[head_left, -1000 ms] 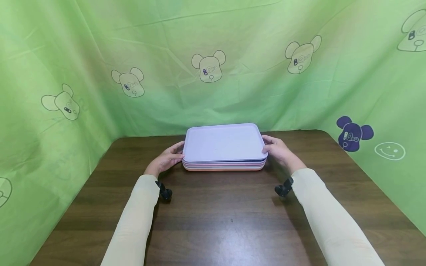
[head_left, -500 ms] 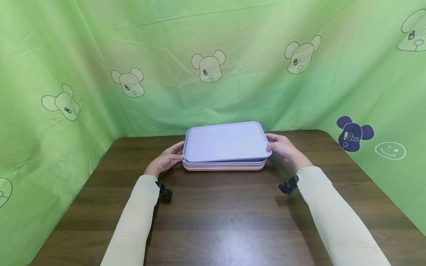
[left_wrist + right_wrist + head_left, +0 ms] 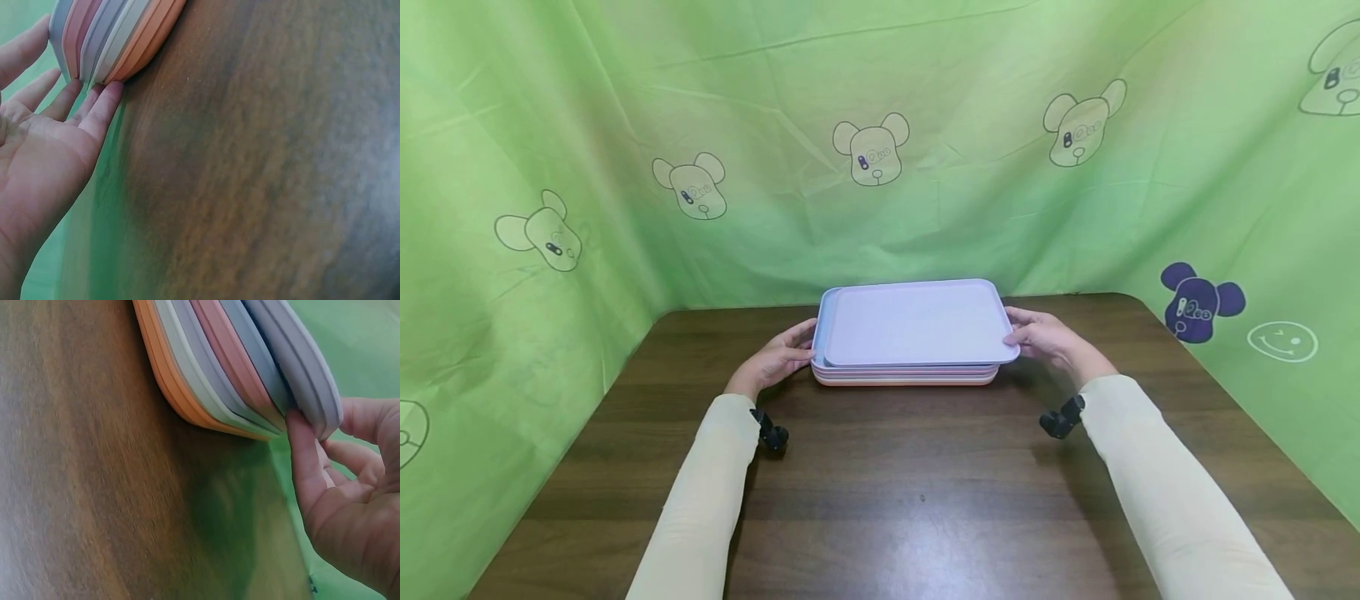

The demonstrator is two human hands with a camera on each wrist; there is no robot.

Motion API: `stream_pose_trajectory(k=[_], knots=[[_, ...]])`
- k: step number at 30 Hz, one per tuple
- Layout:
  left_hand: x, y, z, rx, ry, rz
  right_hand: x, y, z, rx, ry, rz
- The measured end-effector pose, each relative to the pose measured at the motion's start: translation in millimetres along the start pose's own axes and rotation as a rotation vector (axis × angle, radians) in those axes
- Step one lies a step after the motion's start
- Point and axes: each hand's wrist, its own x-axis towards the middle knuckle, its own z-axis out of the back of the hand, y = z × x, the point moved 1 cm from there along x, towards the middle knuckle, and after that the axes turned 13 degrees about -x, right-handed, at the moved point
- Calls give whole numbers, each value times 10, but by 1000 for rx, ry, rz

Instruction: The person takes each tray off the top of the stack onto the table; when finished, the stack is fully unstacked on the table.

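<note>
A lavender tray (image 3: 917,325) lies on top of a stack of trays, shifted right so its right end sticks out past them. My right hand (image 3: 1051,342) pinches that end, thumb on the rim and fingers beneath; the right wrist view shows a gap under the lifted tray (image 3: 306,369). Below it come a light blue tray (image 3: 823,329), a pink tray (image 3: 232,353), another lavender one, a pale tray and an orange tray (image 3: 169,381) at the bottom. My left hand (image 3: 775,358) rests its extended fingertips against the stack's left edges, seen closely in the left wrist view.
The stack stands near the back of a brown wooden table (image 3: 910,483). Green cloth (image 3: 880,233) with cartoon bear heads hangs behind and along both sides. A black wrist camera (image 3: 1062,418) sits on each sleeve.
My right hand has slid the top lavender tray to the right, baring the light blue tray's left end. The tray's right side rose, then lowered somewhat. My left hand stays in place.
</note>
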Motion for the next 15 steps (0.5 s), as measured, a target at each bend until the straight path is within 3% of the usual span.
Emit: stream_pose_trajectory(k=[15], knots=[[3,-21,1,11,-3,16,-67,-15,52,88,37,12]])
